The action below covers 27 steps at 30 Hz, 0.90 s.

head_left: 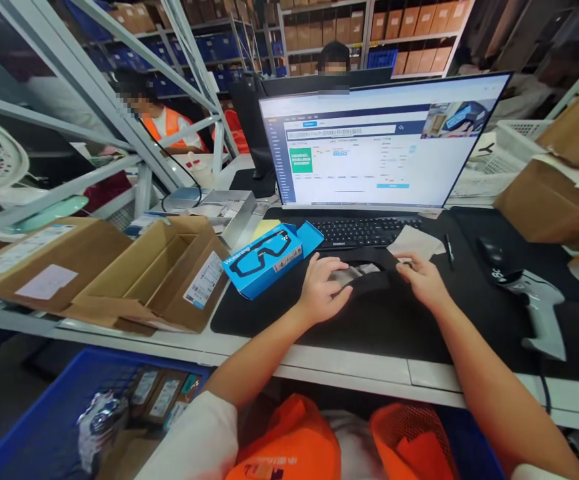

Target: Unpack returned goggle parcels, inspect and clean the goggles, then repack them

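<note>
My left hand point(322, 288) grips the left edge of a flat black pouch point(367, 283) lying on the black desk mat point(369, 327). My right hand point(422, 279) pinches the pouch's right edge. A silvery clear wrapper point(352, 272) shows at the pouch's open top between the hands. A blue goggle box point(269, 258) with its flap open lies just left of my left hand. A white paper slip point(414, 243) sits beyond my right hand, beside a black pen point(449, 250).
A monitor point(379, 140) and black keyboard point(364, 231) stand behind the mat. An open cardboard box point(164, 273) and a sealed one point(39, 260) sit at left. A grey barcode scanner point(539, 303) lies at right. A blue bin point(69, 413) is below the desk. Two people sit beyond.
</note>
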{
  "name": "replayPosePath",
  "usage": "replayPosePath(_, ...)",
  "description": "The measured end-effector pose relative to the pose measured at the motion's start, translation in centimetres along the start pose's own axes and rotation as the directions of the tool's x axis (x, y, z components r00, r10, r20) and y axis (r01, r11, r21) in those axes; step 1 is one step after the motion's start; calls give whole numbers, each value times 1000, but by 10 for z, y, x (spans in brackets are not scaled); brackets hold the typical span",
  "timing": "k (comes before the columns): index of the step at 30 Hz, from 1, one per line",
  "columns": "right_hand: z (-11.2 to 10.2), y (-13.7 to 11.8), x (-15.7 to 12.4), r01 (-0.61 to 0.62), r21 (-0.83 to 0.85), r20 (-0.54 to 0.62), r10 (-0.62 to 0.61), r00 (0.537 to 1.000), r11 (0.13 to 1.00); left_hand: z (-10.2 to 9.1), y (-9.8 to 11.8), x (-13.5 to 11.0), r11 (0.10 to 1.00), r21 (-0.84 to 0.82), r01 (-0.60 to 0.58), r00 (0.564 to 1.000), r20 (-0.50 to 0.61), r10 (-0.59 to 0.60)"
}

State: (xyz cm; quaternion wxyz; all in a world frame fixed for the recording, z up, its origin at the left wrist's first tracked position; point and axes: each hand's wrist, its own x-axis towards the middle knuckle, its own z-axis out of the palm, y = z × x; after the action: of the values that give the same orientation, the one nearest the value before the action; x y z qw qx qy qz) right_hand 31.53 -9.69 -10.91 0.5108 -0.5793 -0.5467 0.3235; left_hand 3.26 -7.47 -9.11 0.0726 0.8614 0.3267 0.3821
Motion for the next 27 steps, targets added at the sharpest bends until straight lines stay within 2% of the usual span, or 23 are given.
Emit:
replayPosePath(2,-3,9,3,42,-221,113,-18,993,974,1,0,2,1000,-7,25,999,41,-24)
replayPosePath(4,-2,12,2,110,-365,176,-47,983,924,5,2,2,997,-28,71,994,88,-68)
replayPosePath(7,3,5,-6,236,-402,111,-209,972,885,17,4,-1,981,-85,173,976,149,-159)
replayPosePath(8,5,1,-10,304,-407,76,-300,951,861,22,3,-2,973,-100,207,968,162,-190)
replayPosePath(10,11,-8,-18,456,-421,68,-474,878,784,28,2,-4,960,-112,257,955,184,-234)
replayPosePath(12,19,-15,-26,574,-425,172,-560,811,700,31,1,-5,960,-95,265,946,218,-240)
replayPosePath(14,29,-20,-32,630,-456,304,-555,774,629,29,3,-6,966,-68,249,936,271,-222)
replayPosePath(15,34,-22,-34,634,-492,350,-531,772,597,27,5,-6,969,-55,242,930,299,-215)
replayPosePath(18,50,-30,-40,601,-622,415,-439,797,502,22,14,-6,973,-18,231,910,357,-210)
replayPosePath(22,68,-42,-45,603,-706,467,-396,790,370,18,24,-7,981,14,194,908,376,-185)
replayPosePath(24,75,-45,-46,586,-725,448,-399,800,362,16,24,-7,985,17,170,913,374,-164)
replayPosePath(27,81,-40,-45,551,-733,398,-405,823,398,13,18,-4,991,-10,130,926,358,-118)
